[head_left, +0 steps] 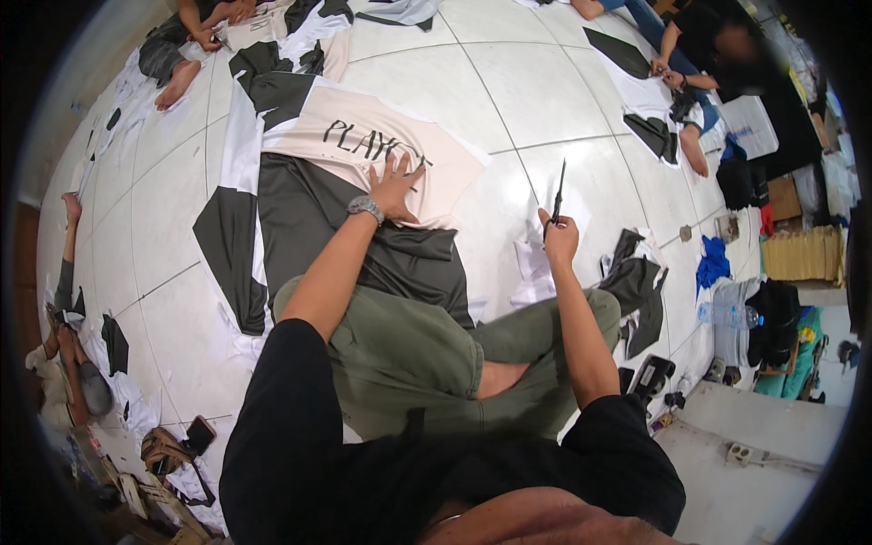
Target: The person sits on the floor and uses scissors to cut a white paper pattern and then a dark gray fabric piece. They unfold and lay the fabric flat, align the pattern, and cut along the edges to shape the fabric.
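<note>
A garment (309, 136) of cream, dark grey and white pieces lies spread on the tiled floor in front of my crossed legs, black lettering printed across its cream part. My left hand (397, 189) presses flat on that lettering, fingers spread. To the right, my right hand (561, 240) grips a pair of scissors (559, 189) by the handles, apart from the garment. Their dark blades point away from me and look closed. White fabric scraps (534, 272) lie just below this hand. Dark grey and white cloth (633, 291) is bunched beside my right knee.
Other people sit on the floor with cloth at the far left, the left side and the far right; a co-worker's hands (666, 73) work at the far right. A plastic bottle (736, 315) and a blue cloth (714, 261) lie right. A phone (200, 434) rests lower left.
</note>
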{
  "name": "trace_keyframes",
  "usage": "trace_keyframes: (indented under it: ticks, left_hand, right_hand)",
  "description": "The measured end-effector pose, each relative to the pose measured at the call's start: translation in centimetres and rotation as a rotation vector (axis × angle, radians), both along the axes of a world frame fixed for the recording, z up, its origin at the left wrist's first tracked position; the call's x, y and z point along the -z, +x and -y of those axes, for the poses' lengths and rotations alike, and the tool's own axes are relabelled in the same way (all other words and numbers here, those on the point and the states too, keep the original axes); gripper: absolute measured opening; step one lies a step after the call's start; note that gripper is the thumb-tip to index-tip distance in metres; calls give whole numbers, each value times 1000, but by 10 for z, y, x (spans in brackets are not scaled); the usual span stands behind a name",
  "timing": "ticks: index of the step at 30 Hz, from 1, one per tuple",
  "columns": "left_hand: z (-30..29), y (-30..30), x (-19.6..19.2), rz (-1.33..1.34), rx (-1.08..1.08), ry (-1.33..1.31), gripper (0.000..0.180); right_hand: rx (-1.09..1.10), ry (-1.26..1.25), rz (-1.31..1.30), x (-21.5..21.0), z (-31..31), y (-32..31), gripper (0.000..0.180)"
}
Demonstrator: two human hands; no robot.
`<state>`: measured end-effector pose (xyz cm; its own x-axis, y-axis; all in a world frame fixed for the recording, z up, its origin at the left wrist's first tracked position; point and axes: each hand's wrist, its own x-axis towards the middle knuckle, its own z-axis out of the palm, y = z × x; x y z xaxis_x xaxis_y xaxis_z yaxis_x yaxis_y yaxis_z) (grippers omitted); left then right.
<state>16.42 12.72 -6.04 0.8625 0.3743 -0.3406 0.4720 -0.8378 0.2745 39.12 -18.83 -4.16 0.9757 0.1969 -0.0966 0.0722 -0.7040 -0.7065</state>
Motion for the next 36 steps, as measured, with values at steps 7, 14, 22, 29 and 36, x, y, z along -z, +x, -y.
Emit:
trace_keyframes:
  ticks: [7,14,22,29,36]
  left_hand:
    - [72,-6,-72,542,-15,-192,81]
    - [215,-47,-146,762,-248,-1463,31]
    - [223,-85,-143,792,-341,-1220,39]
    - [207,-83,-136,912,-411,-1211,33]
    - [207,-93,-149,1015,-372,-683,20]
  right_hand:
    - [-280,408,46,-107,52,-119,51]
    - [-581,292,13,-148,44,-191,62]
    - [-905,72,-57,-171,44,-216,76]
    - [-683,32,145,-187,21,-204,24]
    - [-813,35,130,-180,-14,-207,23]
